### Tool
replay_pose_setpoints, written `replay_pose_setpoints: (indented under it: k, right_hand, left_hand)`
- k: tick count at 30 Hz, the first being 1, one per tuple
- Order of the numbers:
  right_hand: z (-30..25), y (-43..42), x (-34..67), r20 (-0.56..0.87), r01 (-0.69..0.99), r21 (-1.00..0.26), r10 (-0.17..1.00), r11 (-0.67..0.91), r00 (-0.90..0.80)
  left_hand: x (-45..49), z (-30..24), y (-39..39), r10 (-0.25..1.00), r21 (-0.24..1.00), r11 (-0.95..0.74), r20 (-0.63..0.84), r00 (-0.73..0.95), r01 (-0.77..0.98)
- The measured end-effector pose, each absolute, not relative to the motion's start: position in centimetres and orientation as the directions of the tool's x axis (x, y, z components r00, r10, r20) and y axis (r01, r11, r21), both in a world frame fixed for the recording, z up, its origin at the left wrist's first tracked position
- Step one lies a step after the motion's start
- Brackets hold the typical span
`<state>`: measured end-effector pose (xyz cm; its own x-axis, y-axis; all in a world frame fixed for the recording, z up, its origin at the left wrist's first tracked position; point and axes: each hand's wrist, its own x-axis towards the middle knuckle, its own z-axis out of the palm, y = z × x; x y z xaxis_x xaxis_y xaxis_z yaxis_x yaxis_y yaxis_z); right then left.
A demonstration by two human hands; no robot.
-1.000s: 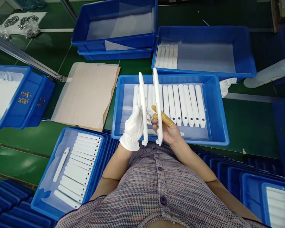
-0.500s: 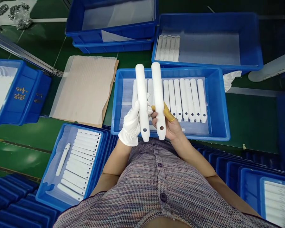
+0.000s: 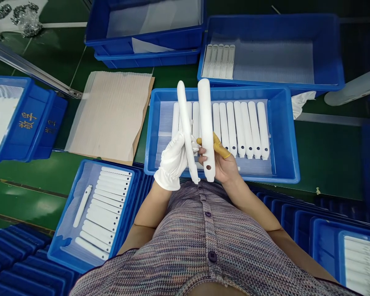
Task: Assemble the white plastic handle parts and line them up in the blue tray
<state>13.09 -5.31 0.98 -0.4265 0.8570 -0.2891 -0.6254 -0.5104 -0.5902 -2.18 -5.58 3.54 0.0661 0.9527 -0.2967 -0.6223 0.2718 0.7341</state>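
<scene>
My left hand (image 3: 172,161), in a white glove, is closed around a long white plastic handle (image 3: 186,127), turned so its narrow side faces me. In my right hand (image 3: 224,161), with yellow covers on some fingers, is a second white handle (image 3: 206,123), broad face up with a dark hole near its lower end. The two handles stand side by side, slightly apart, above a blue bin (image 3: 286,135). Inside that bin lies a row of similar white handles (image 3: 241,128) on a pale liner. My hands and the held handles hide part of the row.
At lower left, a blue tray (image 3: 58,230) holds more white pieces, one lying apart. Brown sheet material (image 3: 107,115) lies left of the middle bin. Behind stand a bin with several white strips (image 3: 218,61) and stacked blue bins (image 3: 148,61). Another tray (image 3: 327,242) is at lower right.
The handle in my left hand has rotated about its length from broad face to narrow edge, and its lower end has shifted right. The right hand's handle has barely moved.
</scene>
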Motion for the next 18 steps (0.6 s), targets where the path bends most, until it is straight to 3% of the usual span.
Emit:
replay_pose_setpoints:
  k: [6,10,12,15,18]
  right_hand:
    - [0.7,-6.1,13.5,-0.218,-0.603,-0.621,0.849,-0.501,-0.481]
    - [0.0,-6.6,13.5,-0.154,-0.519,-0.745,0.865,-0.419,-0.477]
    - [-0.3,-6.9,13.3,-0.104,-0.464,-0.832,0.906,-0.306,-0.411]
    - [-0.9,-7.2,12.9,0.066,-0.297,-0.955,0.964,-0.014,-0.259]
    - [-1.4,-7.4,12.7,0.287,-0.045,-0.958,0.945,0.283,-0.159]
  left_hand:
    - [-2.1,3.5,-5.6,0.952,0.641,0.271,-0.291,0.099,-0.718]
    - [-1.9,3.1,-5.9,0.957,0.667,0.259,-0.276,0.092,-0.698]
    - [-1.9,2.8,-6.0,0.964,0.695,0.235,-0.254,0.074,-0.679]
    - [-2.1,2.6,-5.9,0.966,0.702,0.244,-0.237,0.104,-0.670]
    - [-2.4,2.5,-5.6,0.953,0.667,0.301,-0.241,0.184,-0.682]
